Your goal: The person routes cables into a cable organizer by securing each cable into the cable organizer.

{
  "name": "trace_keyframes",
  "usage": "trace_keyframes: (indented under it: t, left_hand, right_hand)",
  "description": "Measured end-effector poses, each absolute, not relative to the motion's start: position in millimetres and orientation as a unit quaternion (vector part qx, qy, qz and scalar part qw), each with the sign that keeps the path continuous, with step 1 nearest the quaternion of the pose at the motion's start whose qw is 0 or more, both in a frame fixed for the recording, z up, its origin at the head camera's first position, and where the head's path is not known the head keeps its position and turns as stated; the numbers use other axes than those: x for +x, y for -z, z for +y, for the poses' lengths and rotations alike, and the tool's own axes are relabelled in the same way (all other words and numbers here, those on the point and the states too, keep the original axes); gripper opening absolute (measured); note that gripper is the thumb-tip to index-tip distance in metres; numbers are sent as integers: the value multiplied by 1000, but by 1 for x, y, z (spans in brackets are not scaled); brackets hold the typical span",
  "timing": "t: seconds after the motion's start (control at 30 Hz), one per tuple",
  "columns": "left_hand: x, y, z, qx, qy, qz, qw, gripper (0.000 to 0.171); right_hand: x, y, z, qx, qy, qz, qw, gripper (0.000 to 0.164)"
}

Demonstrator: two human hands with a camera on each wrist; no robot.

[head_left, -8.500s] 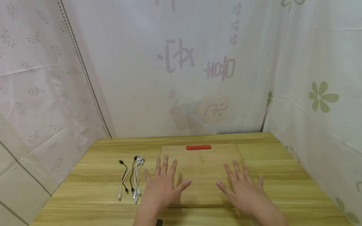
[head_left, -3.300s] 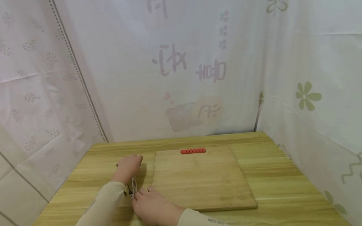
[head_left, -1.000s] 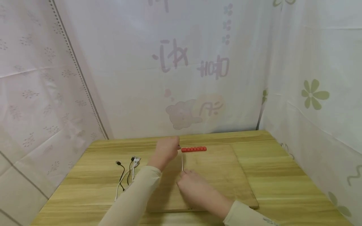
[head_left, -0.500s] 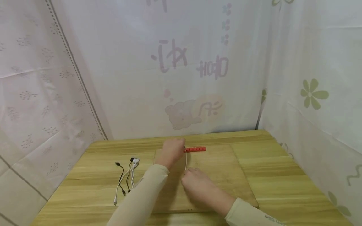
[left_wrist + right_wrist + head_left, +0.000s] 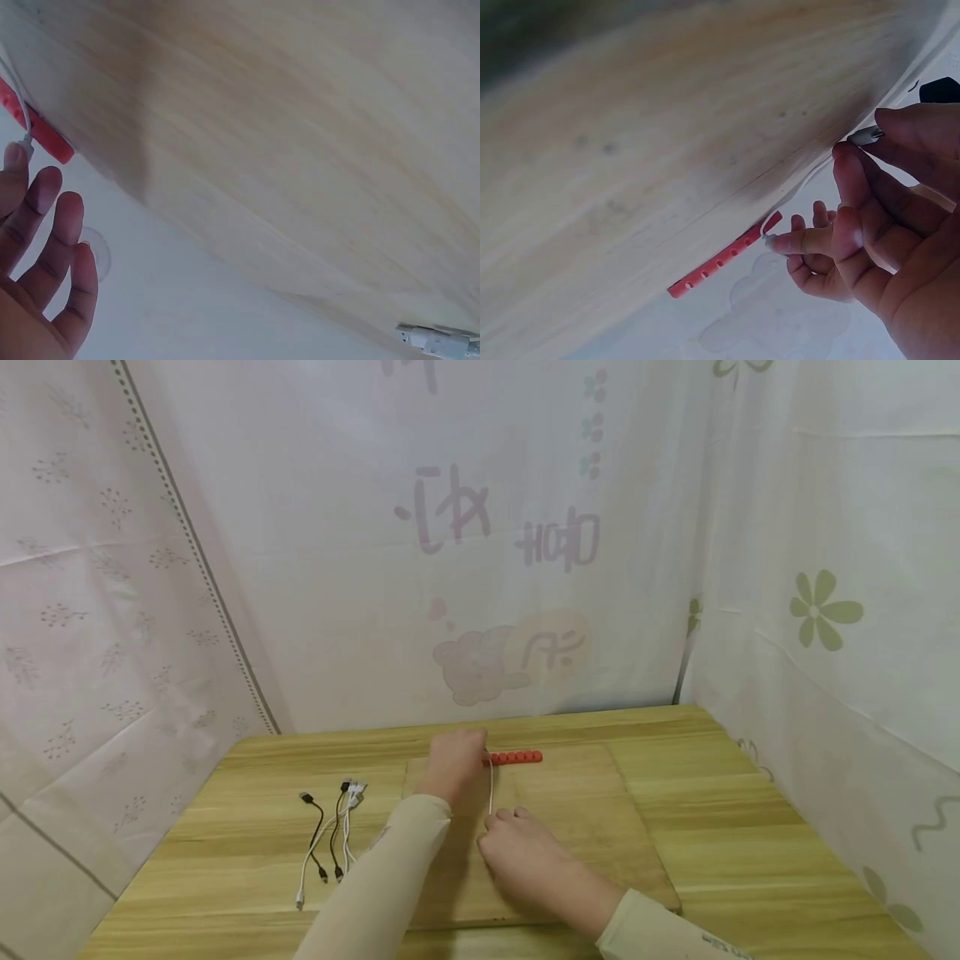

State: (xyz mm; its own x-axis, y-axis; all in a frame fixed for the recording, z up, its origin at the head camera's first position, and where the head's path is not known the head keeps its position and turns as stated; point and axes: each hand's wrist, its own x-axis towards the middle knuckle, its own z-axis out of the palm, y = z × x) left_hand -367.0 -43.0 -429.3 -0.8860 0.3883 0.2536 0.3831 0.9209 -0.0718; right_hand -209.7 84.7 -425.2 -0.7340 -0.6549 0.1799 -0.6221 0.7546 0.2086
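Fingers of the right hand (image 5: pixel 522 857) pinched the near plug (image 5: pixel 865 136) of one thin white cable (image 5: pixel 491 789) pointing toward twelve o'clock over one pale wooden board (image 5: pixel 596 839). Looked light and floppy, so best gripped by its stiff plugs tbh. Nine o'clock: two black spare cables (image 5: pixel 335 831), at least two white ones (image 5: pixel 302 878). Left hand (image 5: pixel 457 762) pinched the far plug (image 5: pixel 27 145) by one notched red strip's (image 5: pixel 520 757) nine-o'clock end.

Whitish fabric curtain (image 5: pixel 337 593) with mauve lettering (image 5: pixel 422 518) and bear print (image 5: pixel 476 670) hangs behind a yellow-brown wood-grain desk (image 5: pixel 750 868). Left: grey-sprigged pale curtain (image 5: pixel 90 560), pale tiles (image 5: pixel 45 885) with dark joints below. Right: off-white curtain (image 5: pixel 862 702) bearing olive-green flowers (image 5: pixel 842 612). Light is soft.
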Motion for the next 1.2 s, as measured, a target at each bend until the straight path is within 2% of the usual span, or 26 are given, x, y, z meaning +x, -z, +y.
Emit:
trace_keyframes:
  t: [0.67, 0.93, 1.07, 1.2]
  left_hand:
    - [-379, 437, -34, -177, -31, -975, 134, 15]
    - [-380, 431, -27, -157, -22, -977, 144, 5]
    - [-382, 431, -22, -156, -33, -977, 143, 15]
    - [-385, 434, -21, -157, -44, -973, 161, 17]
  right_hand:
    - [-217, 427, 85, 363, 83, -917, 140, 20]
    - [-220, 427, 85, 367, 106, -911, 156, 19]
    - [-221, 427, 84, 371, 119, -908, 155, 16]
    - [-222, 424, 83, 363, 119, -914, 138, 14]
